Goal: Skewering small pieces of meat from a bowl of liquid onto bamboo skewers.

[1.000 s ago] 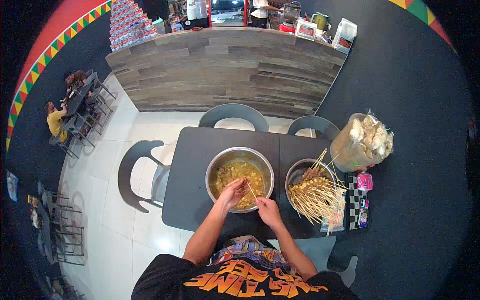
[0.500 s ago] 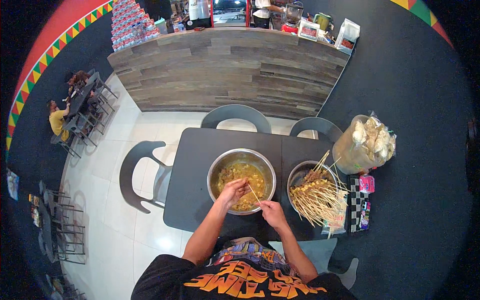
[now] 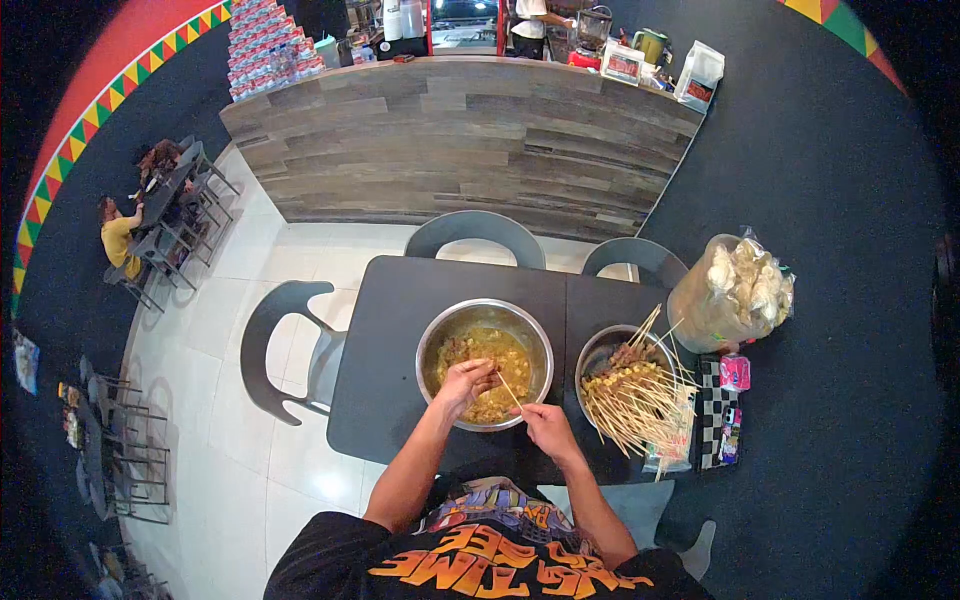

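Over a steel bowl [image 3: 487, 311] of yellow marinated meat chunks, my left hand [image 3: 466, 387] is closed in a pinch. A small brownish piece that looks like meat is at its fingertips, mostly hidden by the fingers. My right hand [image 3: 549, 432] grips the lower end of a thin wooden skewer [image 3: 509, 388] at the bowl's near right rim. The skewer's upper tip meets the left fingertips. To the right, a second steel bowl [image 3: 590, 356] holds many meat skewers [image 3: 640, 408], their bare sticks pointing toward me and over its rim.
Behind the second bowl stands a large clear bag [image 3: 735, 290] of pale, puffy food. Pink and purple packets [image 3: 734, 373] lie on a checkered mat beside it. Grey chairs [image 3: 285, 350] surround the black table [image 3: 385, 300]. A wood-panelled counter [image 3: 460, 140] is beyond; people sit far left.
Both hands keep nearly the same pose around the skewer over the bowl. The whole view has shifted very slightly. No thing has visibly been taken up or put down.
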The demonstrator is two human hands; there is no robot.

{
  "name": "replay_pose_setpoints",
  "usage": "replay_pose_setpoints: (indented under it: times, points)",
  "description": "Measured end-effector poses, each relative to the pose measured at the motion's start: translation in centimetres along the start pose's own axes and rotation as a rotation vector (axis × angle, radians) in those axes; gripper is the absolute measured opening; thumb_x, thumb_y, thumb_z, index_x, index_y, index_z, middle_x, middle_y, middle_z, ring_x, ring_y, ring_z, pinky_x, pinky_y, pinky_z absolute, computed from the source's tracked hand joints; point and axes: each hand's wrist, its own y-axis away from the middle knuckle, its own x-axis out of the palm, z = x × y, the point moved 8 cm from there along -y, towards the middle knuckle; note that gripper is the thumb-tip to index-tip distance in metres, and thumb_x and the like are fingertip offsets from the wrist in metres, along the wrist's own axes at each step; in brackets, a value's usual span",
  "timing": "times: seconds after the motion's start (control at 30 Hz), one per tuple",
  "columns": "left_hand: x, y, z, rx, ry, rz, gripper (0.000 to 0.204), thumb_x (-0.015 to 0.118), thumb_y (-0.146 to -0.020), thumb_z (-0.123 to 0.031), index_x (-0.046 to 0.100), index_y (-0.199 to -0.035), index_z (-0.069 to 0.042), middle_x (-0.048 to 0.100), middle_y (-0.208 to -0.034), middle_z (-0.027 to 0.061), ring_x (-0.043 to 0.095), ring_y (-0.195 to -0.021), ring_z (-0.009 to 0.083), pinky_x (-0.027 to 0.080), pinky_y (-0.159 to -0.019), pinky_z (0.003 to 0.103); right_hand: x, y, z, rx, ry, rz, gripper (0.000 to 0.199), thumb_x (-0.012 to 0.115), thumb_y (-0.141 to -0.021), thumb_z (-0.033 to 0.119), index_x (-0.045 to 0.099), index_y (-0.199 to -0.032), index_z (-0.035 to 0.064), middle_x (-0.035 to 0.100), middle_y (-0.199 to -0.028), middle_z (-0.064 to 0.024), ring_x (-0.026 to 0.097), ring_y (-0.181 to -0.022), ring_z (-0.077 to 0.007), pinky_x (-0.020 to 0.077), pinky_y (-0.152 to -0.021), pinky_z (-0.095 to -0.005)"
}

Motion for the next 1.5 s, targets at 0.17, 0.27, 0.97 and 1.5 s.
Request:
replay_pose_setpoints:
  times: [0.17,0.27,0.97,1.5]
  points:
    - [0.2,0.1,0.2,0.002,-0.023,0.016,0.011,0.056,-0.082,-0.006,0.058,-0.091,0.001,0.062,-0.089,0.0105,0.06,-0.076,0.0188,0.051,-0.072,0.034,-0.1,0.2,0.0,0.009,-0.013,0.0,0.021,0.048,-0.086,0.012,0.064,-0.093,-0.0002,0.04,-0.049,0.0049,0.035,-0.042,-0.0043,0.0266,-0.04,-0.0203]
    - [0.3,0.1,0.2,-0.004,-0.041,0.019,0.012,0.056,-0.082,-0.006,0.058,-0.092,0.001,0.061,-0.09,0.0107,0.059,-0.077,0.0192,0.051,-0.073,0.034,-0.2,0.2,-0.2,0.004,0.012,0.02,0.021,0.048,-0.086,0.012,0.063,-0.093,-0.0005,0.04,-0.05,0.005,0.036,-0.043,-0.0043,0.0265,-0.04,-0.0204]
    - [2.1,0.9,2.1,-0.101,0.032,0.01,0.02,0.05,-0.087,-0.014,0.054,-0.101,0.0,0.06,-0.093,0.0096,0.057,-0.086,0.0195,0.047,-0.08,0.035,0.1,0.8,-0.4,-0.248,0.147,-0.146,0.019,0.048,-0.086,0.012,0.062,-0.094,0.0001,0.05,-0.058,0.0017,0.044,-0.048,-0.0071,0.0355,-0.045,-0.024]
    - [2.5,1.3,0.4,0.037,0.067,-0.077,0.021,0.054,-0.085,-0.015,0.055,-0.098,0.002,0.059,-0.092,0.0121,0.058,-0.082,0.0204,0.049,-0.072,0.033,-0.4,2.7,4.1,-0.343,0.306,-0.369,0.017,0.052,-0.081,0.015,0.059,-0.085,0.0002,0.057,-0.066,-0.0198,0.059,-0.063,-0.0352,0.0438,-0.052,-0.0372]
